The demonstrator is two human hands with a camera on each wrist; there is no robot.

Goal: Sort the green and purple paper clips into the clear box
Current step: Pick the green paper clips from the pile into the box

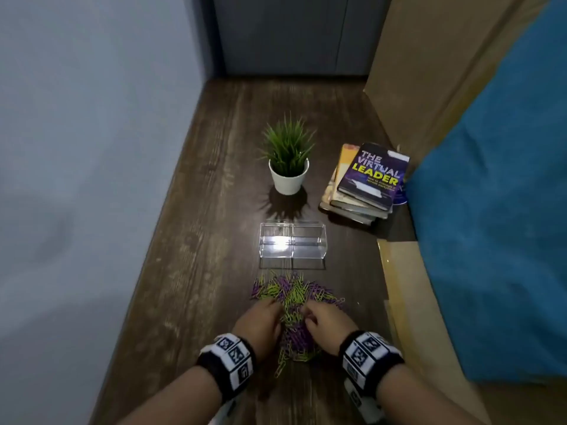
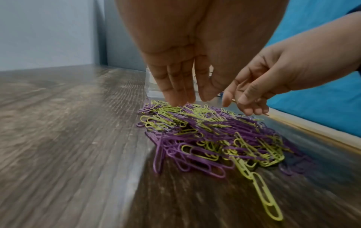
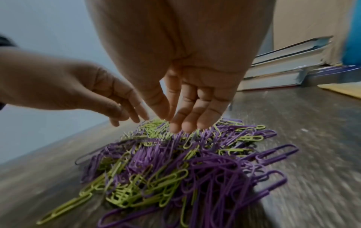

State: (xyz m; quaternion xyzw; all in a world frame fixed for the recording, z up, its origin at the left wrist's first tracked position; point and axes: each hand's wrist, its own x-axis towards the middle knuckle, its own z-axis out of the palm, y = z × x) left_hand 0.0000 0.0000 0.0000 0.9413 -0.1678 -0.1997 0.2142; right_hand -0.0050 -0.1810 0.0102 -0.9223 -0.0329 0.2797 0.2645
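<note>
A mixed pile of green and purple paper clips (image 1: 291, 296) lies on the dark wooden table (image 1: 190, 271), just in front of me. Behind it stands the clear box (image 1: 293, 245) with two compartments, both showing nothing inside. My left hand (image 1: 276, 306) reaches down over the pile's left side. Its straight fingers (image 2: 175, 98) touch the far clips. My right hand (image 1: 306, 312) hovers on the right, fingertips (image 3: 181, 126) down on the clips (image 3: 175, 166). No clip shows pinched in either hand. A short chain of green clips (image 2: 259, 189) trails toward me.
A small potted plant (image 1: 288, 167) stands behind the box. A stack of books (image 1: 365, 182) lies at the back right. A blue cloth (image 1: 491, 210) over a tan surface borders the table's right side, and a pale wall (image 1: 92, 148) borders the left.
</note>
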